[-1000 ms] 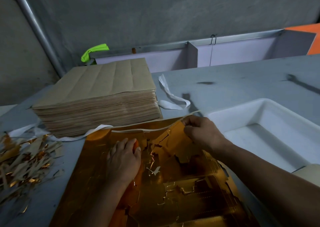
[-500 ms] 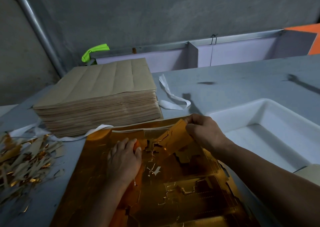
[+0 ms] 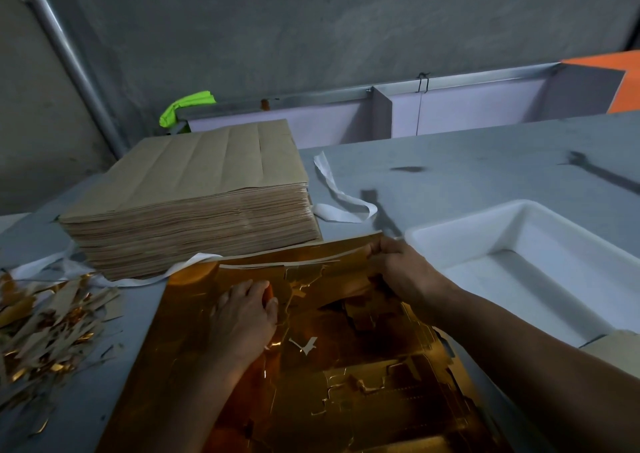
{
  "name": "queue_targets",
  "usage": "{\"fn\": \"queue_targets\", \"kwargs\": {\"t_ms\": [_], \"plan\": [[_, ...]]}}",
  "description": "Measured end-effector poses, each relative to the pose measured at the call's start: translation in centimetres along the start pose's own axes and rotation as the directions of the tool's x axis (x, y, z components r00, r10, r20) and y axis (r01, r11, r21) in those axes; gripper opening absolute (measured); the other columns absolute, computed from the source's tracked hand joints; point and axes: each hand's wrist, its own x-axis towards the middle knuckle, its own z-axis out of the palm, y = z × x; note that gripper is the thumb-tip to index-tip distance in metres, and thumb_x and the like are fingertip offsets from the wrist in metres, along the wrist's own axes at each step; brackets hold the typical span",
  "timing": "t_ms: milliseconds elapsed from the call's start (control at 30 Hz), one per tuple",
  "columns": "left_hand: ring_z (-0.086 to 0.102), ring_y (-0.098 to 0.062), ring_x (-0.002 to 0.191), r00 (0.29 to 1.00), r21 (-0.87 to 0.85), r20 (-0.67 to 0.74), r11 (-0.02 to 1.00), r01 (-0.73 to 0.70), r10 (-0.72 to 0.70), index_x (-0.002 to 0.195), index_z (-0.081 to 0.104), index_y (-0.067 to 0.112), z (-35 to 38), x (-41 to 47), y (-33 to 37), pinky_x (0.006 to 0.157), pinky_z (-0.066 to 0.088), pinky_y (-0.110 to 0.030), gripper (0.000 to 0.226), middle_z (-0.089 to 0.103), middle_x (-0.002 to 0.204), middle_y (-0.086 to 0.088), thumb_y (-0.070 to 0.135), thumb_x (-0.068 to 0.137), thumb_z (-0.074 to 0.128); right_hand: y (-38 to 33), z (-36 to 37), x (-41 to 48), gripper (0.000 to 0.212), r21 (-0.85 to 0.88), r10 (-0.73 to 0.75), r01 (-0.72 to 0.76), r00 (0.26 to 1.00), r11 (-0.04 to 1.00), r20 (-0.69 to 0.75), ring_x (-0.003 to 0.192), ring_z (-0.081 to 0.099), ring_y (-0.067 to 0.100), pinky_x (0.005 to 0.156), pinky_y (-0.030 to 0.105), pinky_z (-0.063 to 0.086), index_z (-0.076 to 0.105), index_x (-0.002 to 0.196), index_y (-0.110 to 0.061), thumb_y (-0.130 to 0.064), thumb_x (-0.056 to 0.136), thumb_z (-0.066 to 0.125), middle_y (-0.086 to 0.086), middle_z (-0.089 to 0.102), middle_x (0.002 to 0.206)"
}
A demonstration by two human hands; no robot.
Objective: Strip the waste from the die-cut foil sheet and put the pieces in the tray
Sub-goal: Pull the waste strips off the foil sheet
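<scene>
A gold die-cut foil sheet [image 3: 346,376] lies on the grey table in front of me, its cut lines visible. My left hand [image 3: 242,317] presses flat on the sheet left of centre, fingers spread. At the sheet's far right corner my right hand [image 3: 398,269] pinches the foil edge and holds it lifted off the table. The white tray [image 3: 450,238] stands just right of the sheet, with nothing visible inside it.
A thick stack of brown paper sheets [image 3: 194,196] sits behind the foil at left. Gold and brown waste strips [image 3: 45,328] are piled at the far left. A white paper strip [image 3: 336,196] curls behind the sheet. The table's back edge meets a white partition.
My right hand has moved toward the far right corner of the sheet, pulling the lifted foil piece flatter and further out. My left hand stays pressed in place.
</scene>
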Motion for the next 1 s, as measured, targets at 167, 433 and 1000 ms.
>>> {"fn": "queue_targets", "kwargs": {"t_ms": [167, 433, 1000], "plan": [[0.036, -0.017, 0.134, 0.984, -0.057, -0.157, 0.993, -0.099, 0.089, 0.143, 0.039, 0.039, -1.5, 0.5, 1.5, 0.103, 0.041, -0.033, 0.061, 0.039, 0.146, 0.006, 0.036, 0.089, 0.066, 0.1, -0.1, 0.0, 0.015, 0.017, 0.024, -0.024, 1.0, 1.0, 0.018, 0.063, 0.053, 0.018, 0.045, 0.024, 0.041, 0.058, 0.1, -0.017, -0.008, 0.097, 0.046, 0.008, 0.056, 0.08], [0.044, -0.002, 0.112, 0.971, -0.545, -0.05, 0.809, -0.221, 0.232, 0.103, 0.059, 0.05, 0.4, -0.3, 2.5, 0.07, 0.052, -0.013, 0.048, 0.041, 0.122, 0.024, 0.003, 0.091, 0.062, -0.2, -0.1, -0.2, 0.015, -0.019, 0.032, -0.031, 0.999, 0.999, 0.042, 0.074, 0.056, 0.025, 0.052, 0.027, 0.042, 0.058, 0.106, -0.017, -0.012, 0.099, 0.046, 0.013, 0.061, 0.09], [0.059, -0.002, 0.09, 0.99, -0.598, -0.047, 0.79, -0.136, 0.135, 0.098, 0.064, 0.043, 0.7, -0.4, 2.6, 0.063, 0.046, -0.011, 0.033, 0.054, 0.114, 0.015, 0.011, 0.097, 0.055, 0.2, 0.1, 0.4, 0.013, -0.02, -0.002, 0.002, 1.0, 1.0, 0.002, 0.074, 0.059, 0.023, 0.06, 0.03, 0.049, 0.059, 0.104, -0.021, -0.015, 0.098, 0.05, 0.012, 0.062, 0.09]]}}
